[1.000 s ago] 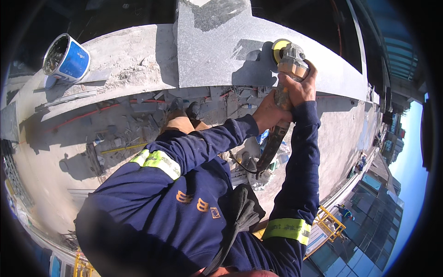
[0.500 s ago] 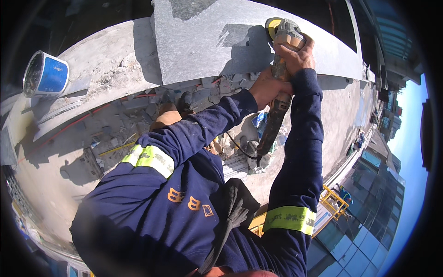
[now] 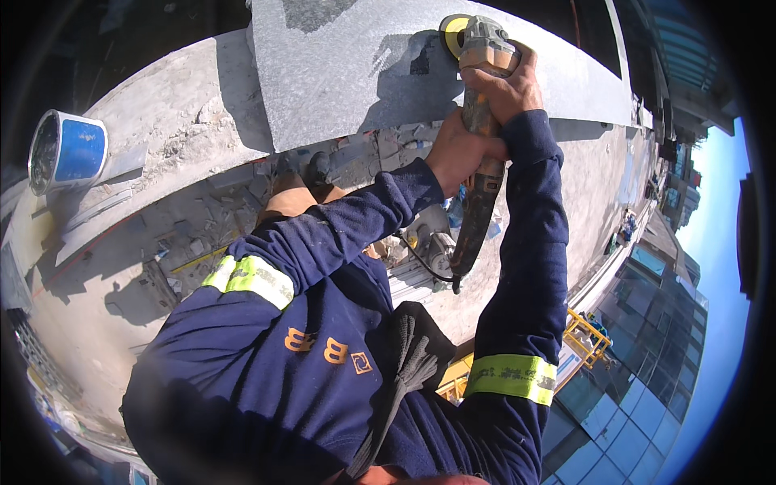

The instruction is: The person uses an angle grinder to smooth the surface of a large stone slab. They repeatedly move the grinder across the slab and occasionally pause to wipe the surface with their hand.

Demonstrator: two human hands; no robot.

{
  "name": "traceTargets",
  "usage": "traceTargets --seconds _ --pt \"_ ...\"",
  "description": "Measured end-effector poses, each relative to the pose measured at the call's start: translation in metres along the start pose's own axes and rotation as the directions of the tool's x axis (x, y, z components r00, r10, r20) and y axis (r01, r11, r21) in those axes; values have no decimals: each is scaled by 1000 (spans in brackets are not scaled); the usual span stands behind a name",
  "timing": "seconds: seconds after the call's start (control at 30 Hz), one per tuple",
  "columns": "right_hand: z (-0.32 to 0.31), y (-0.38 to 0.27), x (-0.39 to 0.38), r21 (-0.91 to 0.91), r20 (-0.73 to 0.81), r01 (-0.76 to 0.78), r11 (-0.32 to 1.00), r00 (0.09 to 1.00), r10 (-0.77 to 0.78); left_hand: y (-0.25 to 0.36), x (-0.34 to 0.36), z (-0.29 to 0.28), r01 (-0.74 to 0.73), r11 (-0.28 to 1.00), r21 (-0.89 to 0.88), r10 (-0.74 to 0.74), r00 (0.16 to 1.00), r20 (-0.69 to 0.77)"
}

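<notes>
grinder (image 3: 479, 115) over grey slab (image 3: 315, 81); l hand (image 3: 462, 153) grips it mid, r hand (image 3: 512, 87) grips it nr yellow disc (image 3: 456, 25).

Yellow disc (image 3: 451, 37), blue-and-white bucket (image 3: 80, 151), navy sleeves (image 3: 526, 234)

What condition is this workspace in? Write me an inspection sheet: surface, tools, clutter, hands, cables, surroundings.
Surface: grey slab, sunlit, with a darker patch near the top of the picture and shadows across it.
Tools: angle grinder with a yellow disc over the slab; contact cannot be judged.
Clutter: bucket with a blue side on the ledge at left; broken debris on the ground below.
Hands: right hand grips behind the grinder's head; left hand grips its body.
Cables: black cord curves from the grinder's tail; its far end is hidden.
Surroundings: yellow metal frame and glass-fronted building at right.
</notes>
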State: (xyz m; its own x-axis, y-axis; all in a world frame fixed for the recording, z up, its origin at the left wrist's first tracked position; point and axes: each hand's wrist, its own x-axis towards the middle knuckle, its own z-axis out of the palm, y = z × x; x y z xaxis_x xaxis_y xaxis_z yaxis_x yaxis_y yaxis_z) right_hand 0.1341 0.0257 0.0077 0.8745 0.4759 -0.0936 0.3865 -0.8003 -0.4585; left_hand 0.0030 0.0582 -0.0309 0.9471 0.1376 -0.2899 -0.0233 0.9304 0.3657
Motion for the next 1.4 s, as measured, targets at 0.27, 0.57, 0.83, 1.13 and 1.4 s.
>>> traceTargets --seconds 0.27,0.57,0.83,1.13,1.4 --pt "-11 -10 -3 62 14 -138 988 990 138 2 11 -4 129 986 102 -137 987 81" --pt "-6 -4 -11 86 11 -8 996 1000 7 -12 0 -1 85 996 10 -85 996 15" --pt "-5 1 -33 -38 67 154 987 986 -151 -27 -19 8 -13 1000 -3 12 994 -105" --pt "-16 4 -32 30 8 43 999 999 -43 -31 -7 9 55 998 -36 -57 996 -62" --pt "-15 7 -33 35 1 43 998 999 -43 -36 -10 9 37 991 -127 -36 999 12"
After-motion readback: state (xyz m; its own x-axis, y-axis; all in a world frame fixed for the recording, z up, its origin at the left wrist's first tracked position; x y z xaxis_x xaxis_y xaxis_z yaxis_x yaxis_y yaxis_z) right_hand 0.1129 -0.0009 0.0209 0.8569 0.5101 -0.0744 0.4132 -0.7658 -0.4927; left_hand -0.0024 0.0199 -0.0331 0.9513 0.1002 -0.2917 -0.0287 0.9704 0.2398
